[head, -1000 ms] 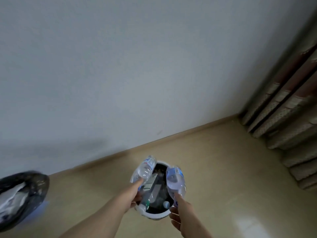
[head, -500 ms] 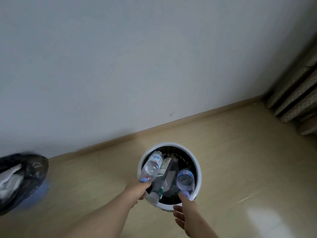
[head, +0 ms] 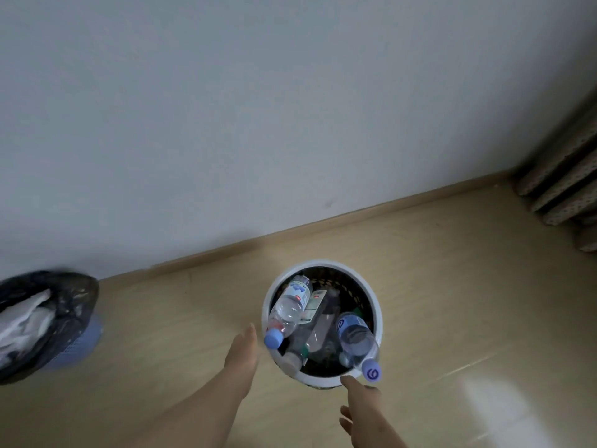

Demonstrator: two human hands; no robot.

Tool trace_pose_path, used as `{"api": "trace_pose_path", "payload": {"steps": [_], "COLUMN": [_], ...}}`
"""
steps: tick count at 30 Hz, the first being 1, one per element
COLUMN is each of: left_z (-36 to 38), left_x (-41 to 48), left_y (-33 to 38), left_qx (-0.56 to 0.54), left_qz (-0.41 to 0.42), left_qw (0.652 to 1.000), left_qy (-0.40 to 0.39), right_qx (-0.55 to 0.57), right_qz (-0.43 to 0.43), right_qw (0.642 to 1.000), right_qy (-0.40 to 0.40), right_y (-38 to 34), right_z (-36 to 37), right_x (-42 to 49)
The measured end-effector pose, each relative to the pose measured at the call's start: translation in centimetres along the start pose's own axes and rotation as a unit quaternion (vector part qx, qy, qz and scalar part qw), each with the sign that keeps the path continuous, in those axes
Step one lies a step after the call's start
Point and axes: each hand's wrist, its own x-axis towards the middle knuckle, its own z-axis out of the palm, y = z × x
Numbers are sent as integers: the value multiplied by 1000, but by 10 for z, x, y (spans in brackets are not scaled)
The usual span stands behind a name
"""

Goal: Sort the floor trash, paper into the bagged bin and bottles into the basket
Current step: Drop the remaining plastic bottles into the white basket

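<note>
A round white basket (head: 377, 305) with a dark mesh inside stands on the floor near the wall. Several clear plastic bottles lie in it. One bottle with a blue cap (head: 288, 310) leans on its left rim, cap toward me. Another blue-capped bottle (head: 357, 341) leans on the near right rim. My left hand (head: 243, 349) hovers just left of the basket with fingers straight, holding nothing. My right hand (head: 363, 402) is just below the basket's near rim, fingers extended, also holding nothing. The black-bagged bin (head: 48, 315) with white paper inside sits at the far left.
A white wall with a wooden skirting board (head: 323, 226) runs behind the basket. Patterned curtain folds (head: 562, 185) hang at the right edge. Glossy beige floor (head: 468, 302) surrounds the basket.
Both hands have let go of their bottles, which now rest in the basket. The hands have drawn back toward me with fingers opened. The view has tilted down a little.
</note>
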Motion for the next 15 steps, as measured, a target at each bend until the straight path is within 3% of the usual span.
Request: {"api": "trace_pose_path", "payload": {"steps": [10,15], "left_z": [-10,6], "left_x": [-44,-10], "left_y": [18,1], "left_qx": [-14,-38], "left_qz": [-5,-61], "left_qw": [1000,997], "left_qy": [-28,-20], "right_qx": [-37,-40], "right_qz": [4,29], "right_qw": [999,999], "right_qy": [-16,-3], "right_y": [-10,-1], "right_z": [-7,0], "right_x": [-45,-16]}}
